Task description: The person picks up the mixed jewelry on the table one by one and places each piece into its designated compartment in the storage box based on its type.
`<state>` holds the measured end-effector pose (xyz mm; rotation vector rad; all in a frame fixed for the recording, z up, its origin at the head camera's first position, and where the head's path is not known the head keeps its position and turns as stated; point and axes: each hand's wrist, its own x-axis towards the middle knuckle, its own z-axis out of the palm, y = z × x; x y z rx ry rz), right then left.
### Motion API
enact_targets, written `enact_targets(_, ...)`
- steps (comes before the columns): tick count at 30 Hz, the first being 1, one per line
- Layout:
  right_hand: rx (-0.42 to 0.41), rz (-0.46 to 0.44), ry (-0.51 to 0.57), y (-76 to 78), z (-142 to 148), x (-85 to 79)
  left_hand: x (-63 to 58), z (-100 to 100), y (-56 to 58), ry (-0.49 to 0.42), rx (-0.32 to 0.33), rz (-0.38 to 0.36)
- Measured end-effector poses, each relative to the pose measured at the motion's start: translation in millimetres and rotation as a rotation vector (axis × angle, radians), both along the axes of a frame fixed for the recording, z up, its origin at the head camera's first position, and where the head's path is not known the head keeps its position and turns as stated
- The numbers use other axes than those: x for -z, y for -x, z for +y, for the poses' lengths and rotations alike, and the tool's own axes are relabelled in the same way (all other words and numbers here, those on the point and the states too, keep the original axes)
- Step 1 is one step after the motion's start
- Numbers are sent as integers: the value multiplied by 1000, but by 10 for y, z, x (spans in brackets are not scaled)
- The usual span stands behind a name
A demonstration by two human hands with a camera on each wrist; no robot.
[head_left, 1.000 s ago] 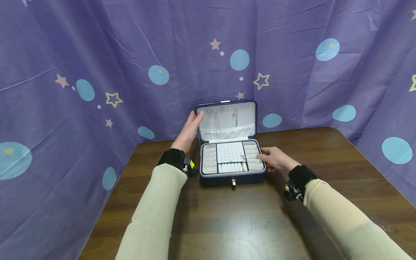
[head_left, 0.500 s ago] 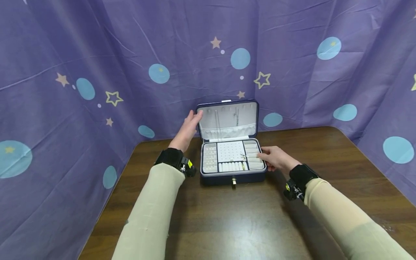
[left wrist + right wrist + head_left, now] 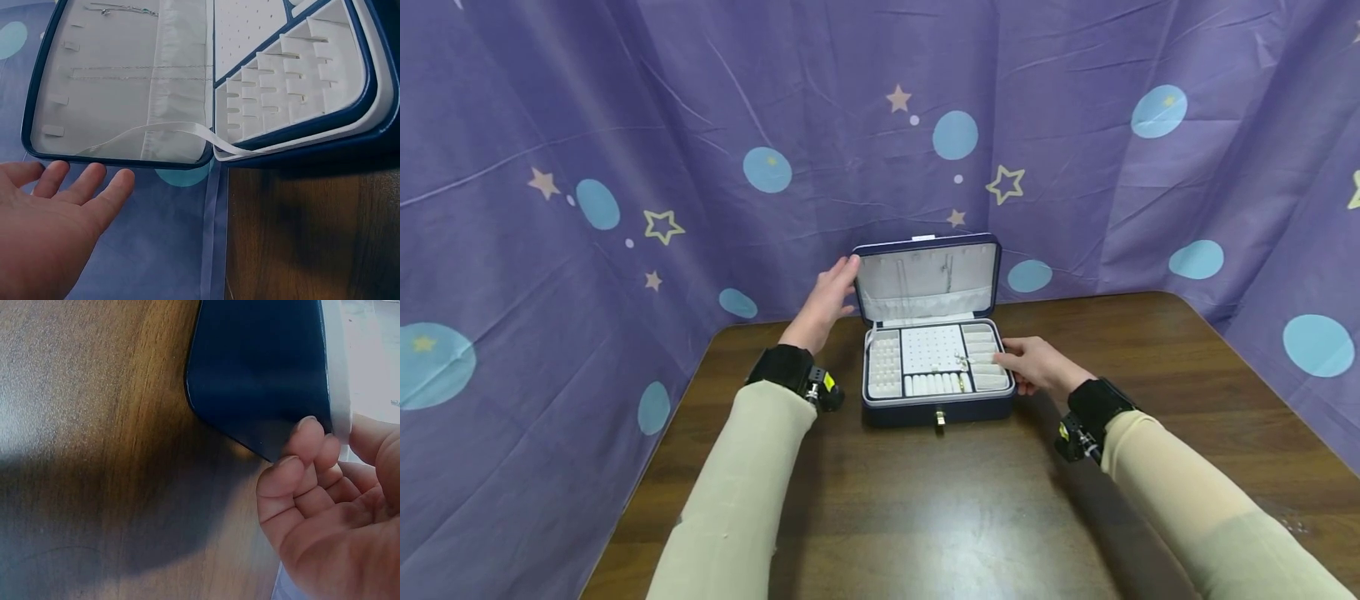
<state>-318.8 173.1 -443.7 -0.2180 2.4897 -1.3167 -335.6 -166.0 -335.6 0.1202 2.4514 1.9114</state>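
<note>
A dark blue jewelry box [image 3: 902,413] stands on the table with its lid [image 3: 925,247] raised and tilted a little forward. My left hand [image 3: 826,302] is at the lid's left edge, fingers extended; in the left wrist view the fingertips [image 3: 94,172] meet that edge. Thin necklaces [image 3: 140,72] hang inside the lid. At the box's right side my right hand [image 3: 1041,367] grips the wall, thumb over the rim and curled fingers [image 3: 306,440] against the outside. The tray [image 3: 931,350] inside has white compartments, a dotted panel and ring rolls [image 3: 932,384], with small gold-coloured jewelry near the rolls.
A white ribbon [image 3: 181,127] runs between lid and box on the left. The brass-coloured clasp [image 3: 940,418] is on the box's front. Below everything lies a brown wooden table [image 3: 925,508]; a purple curtain [image 3: 850,100] hangs close behind the lid.
The lid has tipped slightly forward, its top edge showing more. My left hand has shifted a little left along with its wrist. The right hand keeps its place on the box.
</note>
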Motion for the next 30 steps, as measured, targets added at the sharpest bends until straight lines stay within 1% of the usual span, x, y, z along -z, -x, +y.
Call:
enact_targets(4, 3, 0, -4, -3, 0, 5, 5, -8, 0, -1, 8, 11)
enact_targets(9, 8, -7, -6, -11, -1, 3, 11, -31, 7, -12, 3, 25)
enact_targets(12, 9, -8, -4, -16, 1, -4, 5, -43, 4, -26, -23, 36)
enact_targets(17, 10, -9, -1, -15, -2, 1, -7, -55, -26, -22, -69, 55)
enact_targets(24, 8, -8, 24, -15, -2, 21, -21, -65, -76, 28, -149, 79)
enact_targets(30, 14, -14, 21, -14, 13, 23, -17, -22, -106, 75, -193, 115)
